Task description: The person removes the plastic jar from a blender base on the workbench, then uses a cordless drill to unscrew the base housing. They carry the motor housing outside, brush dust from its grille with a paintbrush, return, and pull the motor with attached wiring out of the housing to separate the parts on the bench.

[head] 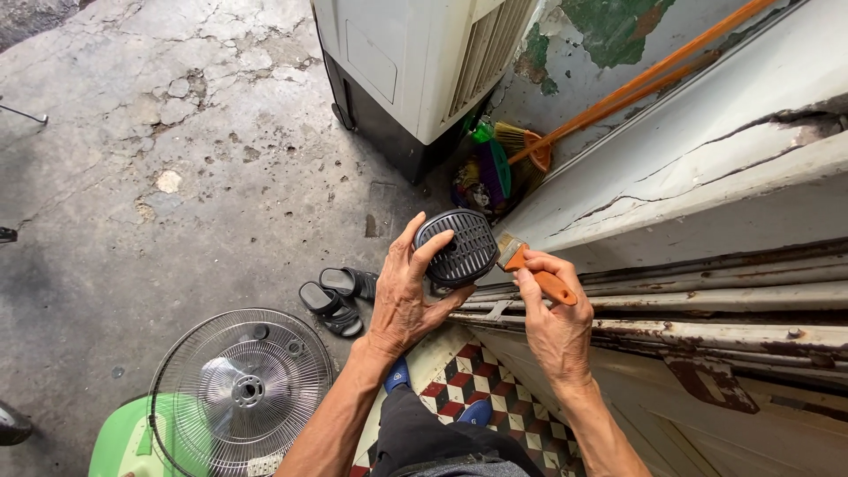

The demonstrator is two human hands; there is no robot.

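Left hand (404, 296) clasped around a dark slotted motor cover (458, 248), held up over the cracked concrete floor (177, 177). Right hand (555, 320) closed on the orange handle of a small paintbrush (530, 268), bristles touching the cover's right edge. Below left, a wire fan guard (240, 391) resting on a green stool (119, 442); black sandals (340, 296) just beside. Behind, a white air cooler (406, 62) and an orange-handled broom (618, 93).
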